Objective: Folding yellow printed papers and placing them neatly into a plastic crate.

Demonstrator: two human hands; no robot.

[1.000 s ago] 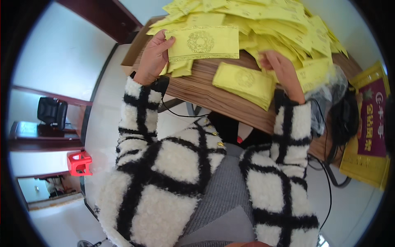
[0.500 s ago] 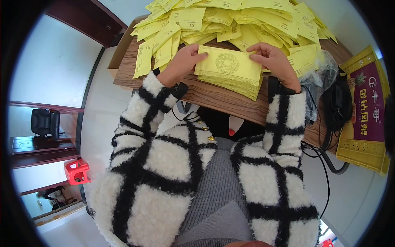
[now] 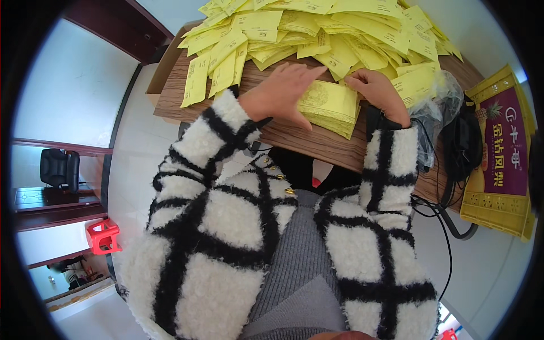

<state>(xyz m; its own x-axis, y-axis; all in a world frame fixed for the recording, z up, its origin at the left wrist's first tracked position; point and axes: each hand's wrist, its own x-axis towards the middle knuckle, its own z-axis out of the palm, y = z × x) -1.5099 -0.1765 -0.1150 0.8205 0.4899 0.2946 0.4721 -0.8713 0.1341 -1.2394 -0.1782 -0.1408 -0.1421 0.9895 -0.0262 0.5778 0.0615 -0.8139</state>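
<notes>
while your left hand [image 3: 281, 90] lies flat with its fingers spread over the left end of the small yellow stack [image 3: 331, 106], it looks as though you are pressing the sheets down so they stay squared. that hand grips nothing; it only rests, palm down, with the fingertips reaching toward the far edge of the stack. the stack itself sits near the front edge of the desk [image 3: 306, 139], just short of the big loose heap of yellow papers [image 3: 317, 28] that covers the far side. moving right, your right hand [image 3: 377, 90] meets the stack's right end, fingers curled against its far right corner, seemingly pinching or steadying the top sheets; how tightly it holds i cannot tell. so the stack lies between your two hands, touching both. further right, a dark bag [image 3: 462, 150] hangs off the desk's right edge, beside a yellow crate [image 3: 498, 164].
</notes>
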